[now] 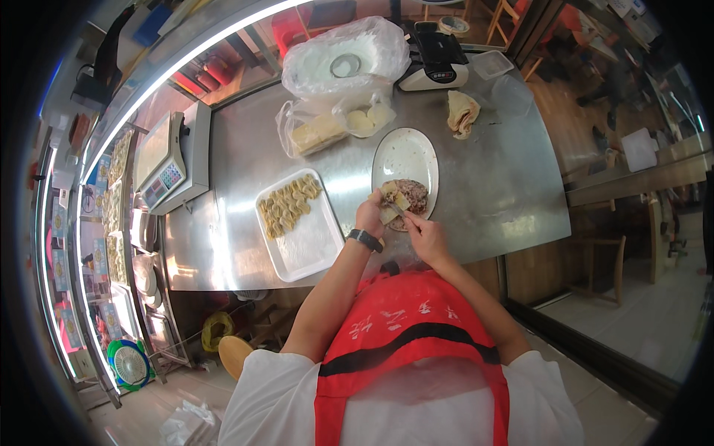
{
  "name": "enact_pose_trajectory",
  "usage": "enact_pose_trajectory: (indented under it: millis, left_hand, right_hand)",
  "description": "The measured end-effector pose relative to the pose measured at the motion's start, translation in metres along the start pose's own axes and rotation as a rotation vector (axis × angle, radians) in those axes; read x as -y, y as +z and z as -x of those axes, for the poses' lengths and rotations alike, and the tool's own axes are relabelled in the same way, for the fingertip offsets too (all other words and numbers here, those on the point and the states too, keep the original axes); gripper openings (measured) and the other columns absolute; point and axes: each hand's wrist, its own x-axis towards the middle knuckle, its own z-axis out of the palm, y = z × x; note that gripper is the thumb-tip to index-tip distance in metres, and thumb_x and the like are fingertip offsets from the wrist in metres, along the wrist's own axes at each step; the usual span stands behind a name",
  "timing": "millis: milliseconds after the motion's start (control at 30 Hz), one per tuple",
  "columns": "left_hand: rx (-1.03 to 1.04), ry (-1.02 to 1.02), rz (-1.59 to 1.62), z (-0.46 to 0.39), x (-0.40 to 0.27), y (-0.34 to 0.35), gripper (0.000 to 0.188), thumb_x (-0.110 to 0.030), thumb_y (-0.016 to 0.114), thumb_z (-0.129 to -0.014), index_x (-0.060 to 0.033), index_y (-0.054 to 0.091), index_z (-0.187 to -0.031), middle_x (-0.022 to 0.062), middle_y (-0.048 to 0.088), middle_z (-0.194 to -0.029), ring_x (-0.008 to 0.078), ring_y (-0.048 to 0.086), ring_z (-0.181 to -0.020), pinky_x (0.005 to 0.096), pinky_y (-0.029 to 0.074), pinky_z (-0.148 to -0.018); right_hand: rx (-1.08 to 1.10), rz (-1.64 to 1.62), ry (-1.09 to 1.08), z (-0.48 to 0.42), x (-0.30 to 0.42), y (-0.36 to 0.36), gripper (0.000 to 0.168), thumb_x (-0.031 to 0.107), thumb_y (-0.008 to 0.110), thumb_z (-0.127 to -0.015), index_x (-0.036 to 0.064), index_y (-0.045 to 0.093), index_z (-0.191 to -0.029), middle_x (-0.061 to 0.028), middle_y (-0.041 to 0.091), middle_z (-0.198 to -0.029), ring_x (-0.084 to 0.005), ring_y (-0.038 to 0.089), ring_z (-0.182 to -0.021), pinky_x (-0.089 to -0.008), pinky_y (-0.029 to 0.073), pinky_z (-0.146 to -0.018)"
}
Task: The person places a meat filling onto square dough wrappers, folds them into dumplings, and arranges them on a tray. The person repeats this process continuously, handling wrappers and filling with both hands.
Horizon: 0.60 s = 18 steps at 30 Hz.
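My left hand (370, 216) holds a square dough wrapper (387, 214) over the near part of an oval white plate (404, 155). Between the fingers of my right hand (426, 236) is a thin spreading tool (395, 208), its tip at the wrapper, where some filling shows. Minced filling (413, 195) is heaped on the plate beside and beneath the wrapper. To the left, a white tray (301, 252) bears several rows of folded dumplings (287, 204) at its far side. Past the plate, stacked wrappers (319, 134) and round wrappers (365, 120) lie in clear plastic bags.
At the back of the steel table (485, 184) stand a plastic-lined container (346, 58) and a black-and-white appliance (438, 67). A crumpled cloth (462, 113) and clear plastic tubs (493, 64) lie at the back right. A weighing scale (162, 167) stands left, and glass panels border the table.
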Motion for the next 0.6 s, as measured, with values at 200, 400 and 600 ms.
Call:
enact_pose_trajectory:
  millis: [200,400,600]
  left_hand:
    - [-0.002,-0.037,-0.059,0.006,-0.008,0.0,0.041,-0.026,0.034,-0.102,0.0051,0.049,-0.123,0.0163,0.057,-0.12,0.0283,0.057,-0.109,0.0414,0.044,-0.098]
    - [0.008,-0.029,-0.069,0.001,-0.01,-0.018,0.041,-0.025,0.034,-0.101,0.0056,0.049,-0.123,0.0161,0.058,-0.119,0.0282,0.057,-0.108,0.0413,0.045,-0.097]
    - [-0.028,-0.028,-0.036,0.006,-0.017,-0.026,0.039,-0.024,0.036,-0.101,0.0062,0.049,-0.122,0.0159,0.058,-0.119,0.0274,0.058,-0.107,0.0408,0.046,-0.096]
  right_hand:
    - [0.034,-0.499,0.099,-0.003,-0.047,0.0,0.028,0.027,0.058,-0.093,0.004,0.069,-0.107,-0.0044,0.065,-0.072,-0.0131,0.055,-0.055,-0.0283,0.044,-0.052]
    - [0.297,-0.855,0.722,-0.027,-0.029,-0.026,0.025,0.031,0.059,-0.093,0.013,0.062,-0.11,0.0054,0.041,-0.054,-0.0033,0.025,-0.039,-0.023,0.02,-0.036]
    - [0.381,-0.89,0.965,-0.034,-0.087,-0.032,0.019,0.034,0.061,-0.092,0.016,0.055,-0.096,0.0073,0.032,-0.054,-0.0038,0.019,-0.039,-0.0219,0.015,-0.036]
